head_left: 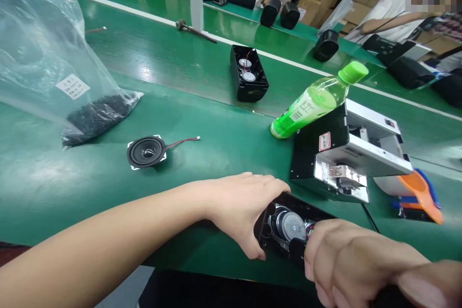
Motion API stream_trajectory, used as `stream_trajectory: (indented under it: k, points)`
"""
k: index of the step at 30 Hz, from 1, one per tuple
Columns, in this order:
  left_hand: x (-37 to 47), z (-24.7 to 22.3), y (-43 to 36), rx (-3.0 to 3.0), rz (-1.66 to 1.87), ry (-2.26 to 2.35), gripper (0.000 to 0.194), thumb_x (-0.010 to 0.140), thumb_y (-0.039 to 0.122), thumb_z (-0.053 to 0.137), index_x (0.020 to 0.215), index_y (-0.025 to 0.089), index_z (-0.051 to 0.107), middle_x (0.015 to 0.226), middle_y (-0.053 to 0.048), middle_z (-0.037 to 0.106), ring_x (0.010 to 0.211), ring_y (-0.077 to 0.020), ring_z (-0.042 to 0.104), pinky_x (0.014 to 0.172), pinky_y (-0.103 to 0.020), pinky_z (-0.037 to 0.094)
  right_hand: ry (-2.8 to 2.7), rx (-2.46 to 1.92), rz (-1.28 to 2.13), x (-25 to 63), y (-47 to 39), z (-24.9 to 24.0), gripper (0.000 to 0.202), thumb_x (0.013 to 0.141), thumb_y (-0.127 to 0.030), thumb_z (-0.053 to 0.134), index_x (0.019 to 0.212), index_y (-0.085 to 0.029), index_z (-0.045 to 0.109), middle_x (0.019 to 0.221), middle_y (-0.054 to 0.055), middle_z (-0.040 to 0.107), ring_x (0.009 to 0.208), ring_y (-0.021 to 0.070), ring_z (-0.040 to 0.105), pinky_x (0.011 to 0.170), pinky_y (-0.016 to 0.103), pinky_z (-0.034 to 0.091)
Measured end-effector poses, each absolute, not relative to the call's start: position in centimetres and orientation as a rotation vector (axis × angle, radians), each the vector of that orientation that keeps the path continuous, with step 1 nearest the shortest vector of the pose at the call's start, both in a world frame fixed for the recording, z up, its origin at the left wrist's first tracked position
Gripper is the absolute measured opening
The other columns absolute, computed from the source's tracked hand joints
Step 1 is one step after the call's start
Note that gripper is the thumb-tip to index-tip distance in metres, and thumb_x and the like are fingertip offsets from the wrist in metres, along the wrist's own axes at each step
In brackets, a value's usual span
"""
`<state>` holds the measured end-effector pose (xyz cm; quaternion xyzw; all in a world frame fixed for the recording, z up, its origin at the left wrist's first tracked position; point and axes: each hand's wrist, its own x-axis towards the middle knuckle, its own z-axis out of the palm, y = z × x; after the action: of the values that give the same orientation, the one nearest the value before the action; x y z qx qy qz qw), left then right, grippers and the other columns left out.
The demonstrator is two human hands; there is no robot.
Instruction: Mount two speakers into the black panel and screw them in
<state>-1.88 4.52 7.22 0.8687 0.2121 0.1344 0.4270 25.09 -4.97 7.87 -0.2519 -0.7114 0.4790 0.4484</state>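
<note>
- The left hand (245, 211) is wrapped around the left end of a black speaker housing (288, 231), thumb below and fingers over its top edge, so the housing is grasped.
- The right hand (346, 260) is closed into a fist at the housing's right end, pressed against it; what lies inside the fist cannot be told.
- The housing is held at the near edge of the green bench (202, 120), open side up, with round speaker drivers (290, 225) seen inside it.
- Just beyond the housing, toward the right end of the bench, a black-and-silver machine (346, 154) is placed, and a green-capped bottle (317, 101) is leaned on its top.
- An orange-and-blue tool (420, 192) is lain at the machine's right.
- A loose speaker driver (146, 151) with a red wire is set to the left of the hands, well apart.
- A clear plastic bag (54, 67) holding small black parts is spread at the left edge.
- A second open housing (249, 74) is stood on the strip farther back.
- Other people are seated beyond the far edge.
</note>
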Motion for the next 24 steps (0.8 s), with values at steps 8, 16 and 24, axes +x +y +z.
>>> stream_trajectory:
  k: [8, 16, 24]
  points:
    - [-2.0, 7.6, 4.5, 2.181, 0.335, 0.529, 0.098, 0.066, 0.053, 0.095, 0.147, 0.022, 0.049, 0.134, -0.014, 0.068, 0.125, -0.0392, 0.068, 0.103, -0.055, 0.055, -1.663, -0.552, 1.203, 25.9, -5.6, 6.7, 0.021, 0.109, -0.036, 0.059, 0.111, -0.042, 0.079, 0.048, -0.004, 0.051, 0.038, 0.0233, 0.058, 0.05, 0.043, 0.061]
    - [-2.0, 7.7, 4.5, 2.171, 0.321, 0.525, 0.095, 0.067, 0.05, 0.093, 0.146, 0.022, 0.048, 0.134, -0.014, 0.068, 0.127, -0.0387, 0.068, 0.104, -0.055, 0.055, -1.591, -0.676, 1.101, 25.4, -5.9, 6.5, 0.031, 0.11, -0.039, 0.055, 0.092, -0.039, 0.08, 0.044, -0.002, 0.046, 0.036, 0.0255, 0.056, 0.045, 0.046, 0.058]
    - [-2.0, 7.8, 4.5, 2.177, 0.316, 0.538, 0.098, 0.065, 0.052, 0.096, 0.146, 0.022, 0.049, 0.133, -0.013, 0.068, 0.125, -0.0377, 0.069, 0.102, -0.052, 0.055, -1.555, -0.581, 1.071, 22.2, -5.4, 8.0, 0.042, 0.116, -0.041, 0.036, 0.115, -0.04, 0.078, 0.052, -0.002, 0.056, 0.04, 0.0202, 0.058, 0.05, 0.04, 0.058]
